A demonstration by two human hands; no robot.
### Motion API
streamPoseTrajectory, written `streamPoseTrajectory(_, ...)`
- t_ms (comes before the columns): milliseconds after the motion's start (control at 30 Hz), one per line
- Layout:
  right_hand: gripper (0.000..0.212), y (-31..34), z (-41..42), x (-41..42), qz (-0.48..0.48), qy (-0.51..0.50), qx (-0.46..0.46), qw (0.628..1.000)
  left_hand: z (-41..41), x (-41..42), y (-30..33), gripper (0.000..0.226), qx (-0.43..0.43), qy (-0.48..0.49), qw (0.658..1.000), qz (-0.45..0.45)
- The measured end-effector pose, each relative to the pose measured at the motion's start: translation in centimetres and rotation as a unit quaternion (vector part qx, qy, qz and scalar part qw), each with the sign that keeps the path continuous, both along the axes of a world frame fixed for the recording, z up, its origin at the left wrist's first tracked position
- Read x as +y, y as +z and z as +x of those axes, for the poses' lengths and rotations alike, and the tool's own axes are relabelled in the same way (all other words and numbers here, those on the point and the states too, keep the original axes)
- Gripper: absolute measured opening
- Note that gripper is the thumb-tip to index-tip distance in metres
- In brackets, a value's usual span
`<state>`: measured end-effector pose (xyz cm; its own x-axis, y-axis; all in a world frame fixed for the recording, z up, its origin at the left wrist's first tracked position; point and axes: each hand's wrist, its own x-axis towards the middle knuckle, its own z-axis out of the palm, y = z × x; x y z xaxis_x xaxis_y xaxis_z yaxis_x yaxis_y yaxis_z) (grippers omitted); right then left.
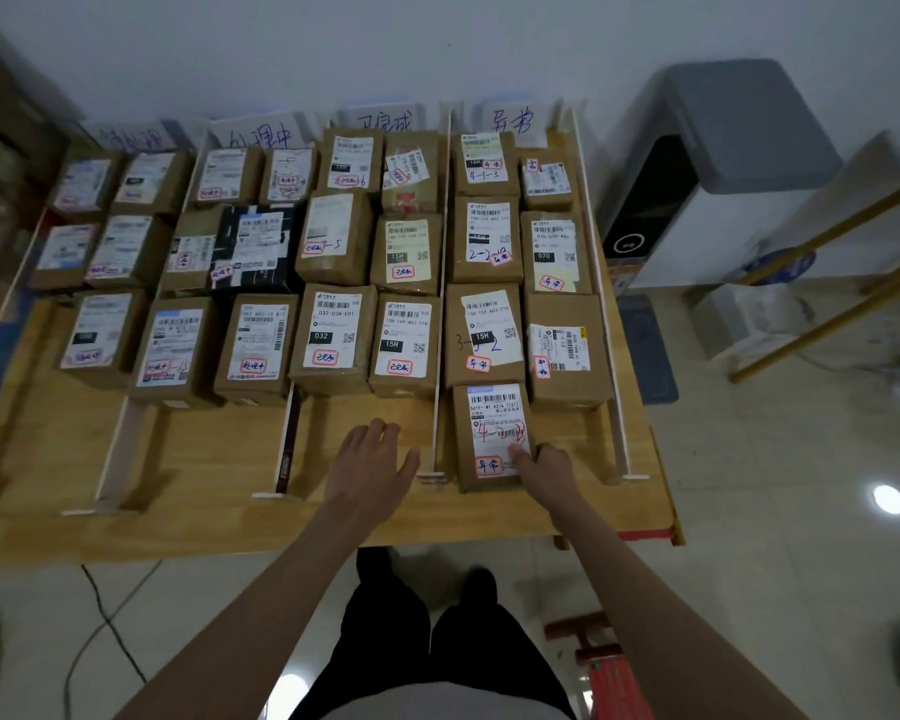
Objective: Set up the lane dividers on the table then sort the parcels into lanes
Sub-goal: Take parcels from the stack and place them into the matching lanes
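Note:
Several brown cardboard parcels with white labels fill four lanes on a wooden table (219,506). Thin white lane dividers (440,283) run front to back, and paper lane signs (510,119) stand at the far edge. My right hand (544,467) holds the near right corner of the nearest parcel (492,433) in the rightmost lane, with the thumb lying on its label. My left hand (370,459) hovers flat, fingers spread, over the bare table in the third lane, just left of the divider.
A grey and white bin (707,163) stands right of the table, with a grey mat (645,350) and yellow rails (827,314) beyond. A red trolley handle (598,662) is near my right leg. A black cable (105,615) lies on the tiled floor.

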<state>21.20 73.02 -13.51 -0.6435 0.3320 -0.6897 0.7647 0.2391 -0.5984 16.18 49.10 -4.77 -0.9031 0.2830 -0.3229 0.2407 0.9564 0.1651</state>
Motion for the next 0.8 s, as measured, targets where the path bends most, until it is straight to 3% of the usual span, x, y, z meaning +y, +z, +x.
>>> streamPoseTrajectory(67,0.055,-1.6,-0.2,0.2,-0.009,-0.003,0.002,1.000,-0.2,0.0,-0.1,0.050,-0.002,0.001,1.000,0.001)
streamPoseTrajectory(233,0.041,2.7,-1.3,-1.7,0.008,-0.006,-0.014,1.000,-0.5,-0.2,-0.2,0.049,-0.002,0.006,1.000,0.003)
streamPoseTrajectory(800,0.054,3.2,-2.3,-2.5,0.091,0.045,0.006,0.995,-1.6,-0.7,0.3,0.050,0.002,0.014,1.000,-0.013)
